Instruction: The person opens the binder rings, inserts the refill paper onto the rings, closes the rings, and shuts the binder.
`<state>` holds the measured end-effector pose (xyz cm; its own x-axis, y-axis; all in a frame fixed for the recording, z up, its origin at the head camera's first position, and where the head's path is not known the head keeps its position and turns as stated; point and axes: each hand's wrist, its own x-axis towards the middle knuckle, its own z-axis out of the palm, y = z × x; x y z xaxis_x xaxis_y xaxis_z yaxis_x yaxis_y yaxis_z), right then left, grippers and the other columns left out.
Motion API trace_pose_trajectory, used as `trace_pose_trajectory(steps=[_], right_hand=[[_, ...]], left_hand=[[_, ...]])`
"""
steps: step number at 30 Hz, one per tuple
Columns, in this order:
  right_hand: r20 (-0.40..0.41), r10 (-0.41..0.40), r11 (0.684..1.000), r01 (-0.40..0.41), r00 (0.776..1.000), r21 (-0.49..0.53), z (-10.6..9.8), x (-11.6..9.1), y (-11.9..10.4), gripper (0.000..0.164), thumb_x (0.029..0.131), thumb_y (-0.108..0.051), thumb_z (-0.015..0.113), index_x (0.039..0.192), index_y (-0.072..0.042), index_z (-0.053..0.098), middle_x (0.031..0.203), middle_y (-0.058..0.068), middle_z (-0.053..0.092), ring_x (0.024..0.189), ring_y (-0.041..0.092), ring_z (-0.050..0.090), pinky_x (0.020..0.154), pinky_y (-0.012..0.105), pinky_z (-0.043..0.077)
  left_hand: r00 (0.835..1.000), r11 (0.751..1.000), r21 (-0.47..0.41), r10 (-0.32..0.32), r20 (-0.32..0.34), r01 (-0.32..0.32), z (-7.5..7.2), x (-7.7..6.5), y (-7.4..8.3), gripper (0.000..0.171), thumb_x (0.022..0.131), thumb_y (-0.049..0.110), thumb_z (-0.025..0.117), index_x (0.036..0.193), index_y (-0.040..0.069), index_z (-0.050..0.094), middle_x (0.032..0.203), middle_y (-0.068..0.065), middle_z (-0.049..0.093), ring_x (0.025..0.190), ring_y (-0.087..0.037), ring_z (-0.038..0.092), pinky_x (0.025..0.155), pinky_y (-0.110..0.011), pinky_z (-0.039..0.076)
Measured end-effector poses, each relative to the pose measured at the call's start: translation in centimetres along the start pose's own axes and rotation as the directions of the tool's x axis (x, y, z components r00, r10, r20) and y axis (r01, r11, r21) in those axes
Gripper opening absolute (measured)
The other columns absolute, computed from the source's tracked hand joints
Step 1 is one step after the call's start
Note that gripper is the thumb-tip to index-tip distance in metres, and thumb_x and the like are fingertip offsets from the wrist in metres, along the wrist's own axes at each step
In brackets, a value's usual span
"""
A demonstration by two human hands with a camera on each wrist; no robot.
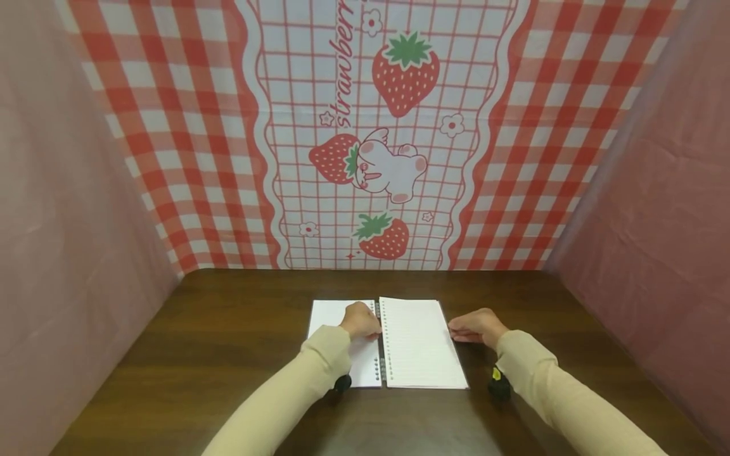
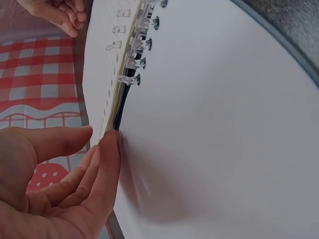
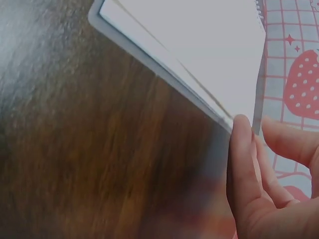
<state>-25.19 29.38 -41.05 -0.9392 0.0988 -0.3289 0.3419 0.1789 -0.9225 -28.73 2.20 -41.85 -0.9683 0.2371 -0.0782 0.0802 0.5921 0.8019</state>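
A loose-leaf notebook (image 1: 424, 367) lies spread on the table, its right side a stack of lined sheets with punched holes down the inner edge. On its left side is a blank white page (image 2: 214, 129). Clear binding rings (image 2: 130, 62) run along the middle; whether they are locked is unclear. My left hand (image 1: 360, 320) touches the stack's inner edge below these rings with extended fingertips, thumb apart from the paper. At the outer edge of the sheets, my right hand (image 1: 480, 327) touches with straight fingers, its thumb held away. A grey cover edge (image 3: 154, 74) shows beneath the pages.
The notebook rests on a dark brown wooden table (image 1: 239, 354). A red-and-white checked cloth (image 1: 388, 133) with strawberries hangs behind it. Pink cloth walls (image 1: 656, 190) stand on both sides. Dark wrist devices (image 1: 499, 385) sit at the sleeve cuffs.
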Motion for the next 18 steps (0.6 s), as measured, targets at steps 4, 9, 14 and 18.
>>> trace_pose_trajectory(steps=[4,9,14,18], right_hand=[[0.012,-0.053,0.997,0.053,0.999,-0.058,0.6,0.1,-0.2,0.031,0.087,-0.002,0.068,0.107,0.021,0.063,0.076,0.008,0.075,0.067,0.012,0.071,0.072,0.035,0.063],[0.015,-0.117,0.974,0.118,0.993,-0.193,2.2,0.6,-0.8,0.038,0.088,-0.007,0.069,0.114,0.019,0.062,0.094,0.018,0.077,0.074,0.008,0.071,0.078,0.035,0.062],[-0.006,-0.205,0.925,0.191,0.979,-0.329,4.6,1.7,-1.7,0.033,0.082,-0.005,0.074,0.108,0.015,0.067,0.093,0.018,0.077,0.068,0.004,0.068,0.072,0.030,0.062],[0.026,-0.342,0.794,0.303,0.939,-0.527,6.8,2.8,-2.1,0.031,0.076,-0.008,0.080,0.101,0.008,0.072,0.086,0.015,0.077,0.067,0.007,0.069,0.070,0.026,0.060]], left_hand=[[1.000,1.000,0.014,0.014,-0.010,-0.014,-0.4,-0.1,0.0,0.006,0.074,0.001,0.074,0.077,-0.004,0.073,0.061,-0.009,0.069,0.049,-0.007,0.051,0.051,-0.016,0.046],[0.997,0.997,0.036,0.068,-0.035,-0.066,-1.2,-0.1,-0.1,0.012,0.073,0.003,0.077,0.082,-0.004,0.073,0.076,-0.015,0.074,0.056,-0.010,0.059,0.056,-0.020,0.055],[0.987,0.981,0.123,0.155,-0.038,-0.149,-2.3,0.1,-0.3,0.023,0.074,0.006,0.078,0.092,-0.006,0.070,0.092,-0.017,0.072,0.081,-0.023,0.065,0.075,-0.030,0.057],[0.979,0.964,0.179,0.201,-0.015,-0.195,-2.7,0.6,-1.0,0.034,0.074,0.005,0.078,0.103,-0.008,0.066,0.100,-0.021,0.070,0.092,-0.029,0.066,0.085,-0.038,0.057]])
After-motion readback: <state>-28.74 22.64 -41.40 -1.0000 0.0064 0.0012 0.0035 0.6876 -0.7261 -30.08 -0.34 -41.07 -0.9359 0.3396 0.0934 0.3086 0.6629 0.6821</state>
